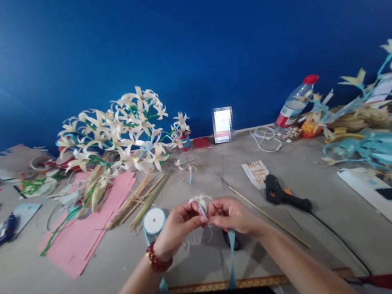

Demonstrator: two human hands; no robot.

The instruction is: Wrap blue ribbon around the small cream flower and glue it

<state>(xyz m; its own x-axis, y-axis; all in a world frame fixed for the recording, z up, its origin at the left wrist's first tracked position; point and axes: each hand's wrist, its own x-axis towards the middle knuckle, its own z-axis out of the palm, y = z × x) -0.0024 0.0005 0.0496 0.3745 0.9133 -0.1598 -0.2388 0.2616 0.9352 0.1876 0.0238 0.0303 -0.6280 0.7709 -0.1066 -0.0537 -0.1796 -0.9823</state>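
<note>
Two hands work at a white flower

A tape roll (154, 221) sits just beside the left hand (186, 219), pink sheets (116, 196) farther left; a thin stick (262, 213) and glue gun (285, 195) lie right. Between the hands, the white flower (199, 200) points its petals away from the person, stem end toward them. Left fingertips pinch it; the right hand (231, 213), fingers curled closed, grips blue tape (232, 260).

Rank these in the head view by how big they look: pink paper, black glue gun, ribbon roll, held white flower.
Pink paper
Black glue gun
Ribbon roll and white flower: too alike to rank; flower partly hidden.
</note>
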